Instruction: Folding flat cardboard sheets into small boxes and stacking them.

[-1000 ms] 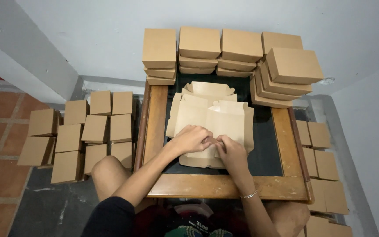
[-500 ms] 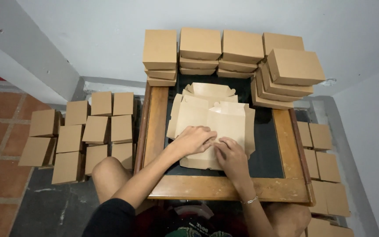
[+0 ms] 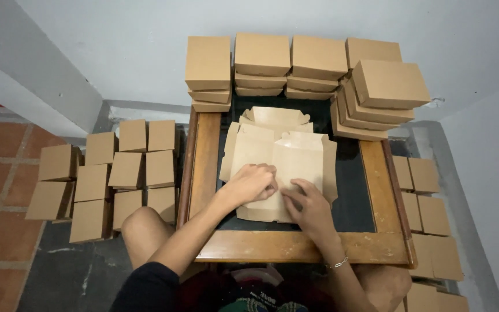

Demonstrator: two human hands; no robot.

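Note:
A stack of flat, unfolded brown cardboard box blanks [image 3: 287, 153] lies on the dark top of a low wooden-framed table [image 3: 295, 247]. My left hand [image 3: 252, 184] rests curled on the near left part of the top blank, its fingers pinching the card. Beside it, my right hand [image 3: 307, 209] presses on the near middle of the same blank, fingers bent. The two hands almost touch.
Folded brown boxes are stacked in piles [image 3: 295, 63] along the table's far edge against the wall. More folded boxes stand in rows on the floor at left [image 3: 108, 173] and at right [image 3: 428, 202]. My knees show under the table's near edge.
Both hands have shifted slightly toward the near edge of the top blank and the fingers have bent more over the card. The stack has hardly moved.

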